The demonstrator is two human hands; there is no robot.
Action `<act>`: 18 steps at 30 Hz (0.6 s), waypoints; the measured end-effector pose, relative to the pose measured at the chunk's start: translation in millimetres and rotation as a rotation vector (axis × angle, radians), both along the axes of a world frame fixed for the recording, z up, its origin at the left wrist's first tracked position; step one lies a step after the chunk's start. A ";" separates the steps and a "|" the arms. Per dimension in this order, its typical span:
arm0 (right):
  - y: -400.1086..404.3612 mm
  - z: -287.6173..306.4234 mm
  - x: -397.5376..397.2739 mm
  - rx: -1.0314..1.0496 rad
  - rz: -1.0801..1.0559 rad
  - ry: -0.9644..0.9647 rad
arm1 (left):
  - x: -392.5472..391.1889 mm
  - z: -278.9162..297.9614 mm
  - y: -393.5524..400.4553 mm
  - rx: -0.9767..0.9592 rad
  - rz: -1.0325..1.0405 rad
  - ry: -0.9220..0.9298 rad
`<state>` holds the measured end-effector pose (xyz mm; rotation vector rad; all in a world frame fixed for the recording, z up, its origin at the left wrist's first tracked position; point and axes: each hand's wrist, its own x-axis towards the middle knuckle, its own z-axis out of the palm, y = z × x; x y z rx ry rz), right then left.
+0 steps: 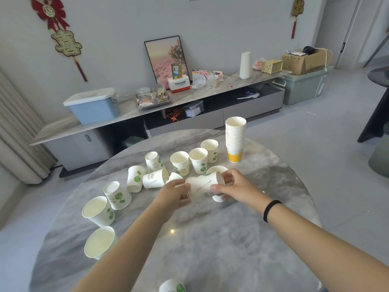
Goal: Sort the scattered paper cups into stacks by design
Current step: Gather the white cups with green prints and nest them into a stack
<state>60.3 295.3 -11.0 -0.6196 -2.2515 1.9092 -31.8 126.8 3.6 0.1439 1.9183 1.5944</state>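
Both hands hold one white paper cup with a green print (203, 185), lying sideways above the round marble table (221, 239). My left hand (175, 193) grips its base end; my right hand (233, 185) curls round its open rim. Another cup (217, 198) sits partly hidden under my right hand. Several green-leaf cups stand or lie scattered on the table's left and far side, such as the upright one (180, 163) and the tipped one (154, 179). A tall stack of yellow-striped cups (235, 140) stands at the far right.
More green-leaf cups sit near the left edge (99, 210) and one at the front edge (172, 286). Behind the table runs a low marble cabinet (189, 98) with a blue lidded box (92, 106). A dark table (376, 98) stands at the right.
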 end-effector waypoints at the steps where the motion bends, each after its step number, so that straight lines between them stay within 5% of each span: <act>1: 2.1 1.7 -0.9 -0.020 -0.007 0.009 | -3.9 6.1 3.0 0.068 0.060 0.042; 6: 18.3 10.6 -4.0 0.069 -0.133 0.100 | -7.6 36.0 29.8 -0.037 0.141 0.632; 10: 30.7 5.7 -7.7 0.039 -0.258 0.110 | -1.3 36.4 56.2 -0.165 0.037 0.917; 14: 33.1 3.1 -10.7 0.090 -0.203 0.138 | -3.8 11.2 73.4 -0.394 -0.249 1.021; 18: 28.3 -0.3 -16.3 0.106 -0.026 0.062 | -8.5 -12.9 74.9 -0.468 -0.431 0.917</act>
